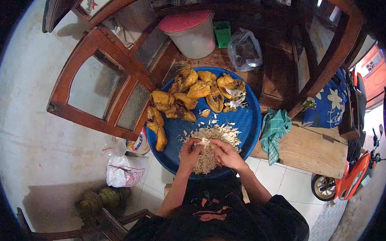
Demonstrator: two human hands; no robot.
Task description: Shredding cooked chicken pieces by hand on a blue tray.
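Observation:
Between the fingertips of my left hand [191, 152] and my right hand [226, 152] is a small pale piece of chicken meat [205, 141]. Both hands grip it just above a heap of shredded chicken [220, 132] on a large round blue tray [176, 146]. Cooked yellow-brown chicken pieces [198, 89] lie along the far and left parts of the tray. At its right, one piece is partly pulled apart, showing white meat and bones [236, 101]. A few scraps lie between this piece and the heap.
Beyond the tray stand a bucket with a red lid [191, 34], a green plastic basket [222, 34] and a clear plastic bag [245, 50]. An open wooden cabinet door [96, 88] reaches the tray's left rim. A green checked cloth [275, 133] hangs by a wooden bench [308, 148] at right.

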